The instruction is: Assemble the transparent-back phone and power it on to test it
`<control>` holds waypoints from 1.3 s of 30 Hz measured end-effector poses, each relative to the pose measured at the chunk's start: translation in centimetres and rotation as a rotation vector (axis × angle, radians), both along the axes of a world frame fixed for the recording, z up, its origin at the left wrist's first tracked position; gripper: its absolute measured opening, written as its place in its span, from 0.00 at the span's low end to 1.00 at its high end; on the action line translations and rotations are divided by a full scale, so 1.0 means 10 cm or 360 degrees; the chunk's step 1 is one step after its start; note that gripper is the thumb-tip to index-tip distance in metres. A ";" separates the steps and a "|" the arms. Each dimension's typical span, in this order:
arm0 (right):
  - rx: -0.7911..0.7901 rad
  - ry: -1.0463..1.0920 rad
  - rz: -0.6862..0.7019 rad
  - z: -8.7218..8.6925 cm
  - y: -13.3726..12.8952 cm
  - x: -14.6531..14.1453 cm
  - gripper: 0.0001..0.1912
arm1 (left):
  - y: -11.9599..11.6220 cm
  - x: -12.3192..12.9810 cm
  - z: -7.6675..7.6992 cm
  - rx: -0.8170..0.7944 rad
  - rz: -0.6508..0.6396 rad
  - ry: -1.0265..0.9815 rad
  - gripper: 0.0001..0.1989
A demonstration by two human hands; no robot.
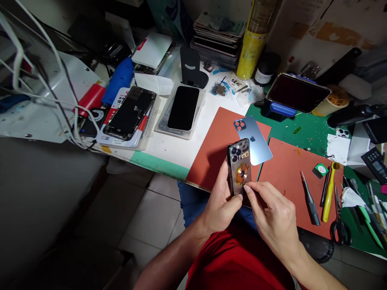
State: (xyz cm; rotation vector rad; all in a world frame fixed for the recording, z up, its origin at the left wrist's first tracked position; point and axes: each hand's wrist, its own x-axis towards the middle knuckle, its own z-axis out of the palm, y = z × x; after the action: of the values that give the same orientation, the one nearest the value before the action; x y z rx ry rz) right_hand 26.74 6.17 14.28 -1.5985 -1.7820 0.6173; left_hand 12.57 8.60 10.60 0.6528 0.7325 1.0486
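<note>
An opened phone body [237, 166] with three camera lenses and a round copper coil is held upright by my left hand [222, 201], thumb on its lower end and fingers around its left side. My right hand [272, 205] has thumb and forefinger pinched together at the phone's lower right edge; whatever lies between the fingertips is too small to make out. Behind the phone, a blue back cover [256, 141] with a camera cut-out lies on the orange mat [208, 149], partly hidden by the phone.
Tweezers [310, 199], a yellow brush [329, 197] and black scissors [340, 229] lie at the right. A phone on a stand [298, 92] is behind them. Left of the mat are a black-screened phone [183, 108] and a screen part [130, 112]. A yellow can [250, 52] stands behind.
</note>
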 end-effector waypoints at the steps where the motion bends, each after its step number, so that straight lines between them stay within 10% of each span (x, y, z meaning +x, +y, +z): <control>1: -0.0001 0.0000 -0.0005 0.01 -0.01 0.01 0.07 | -0.02 0.01 0.01 0.0006 -0.0011 0.0035 0.44; 19: -0.0056 0.0127 -0.0131 0.03 -0.09 0.01 0.08 | -0.17 0.11 0.07 0.0193 0.0010 0.0282 0.41; 39: 0.0037 0.0283 -0.0130 0.05 -0.16 0.11 0.08 | 0.09 0.07 0.19 -0.0208 0.0184 0.0015 0.43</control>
State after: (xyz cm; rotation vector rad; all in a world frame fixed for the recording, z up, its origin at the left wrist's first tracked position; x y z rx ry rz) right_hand 27.87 4.54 14.73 -1.5422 -1.5812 0.6753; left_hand 13.27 9.53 12.50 0.5081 0.8473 1.0941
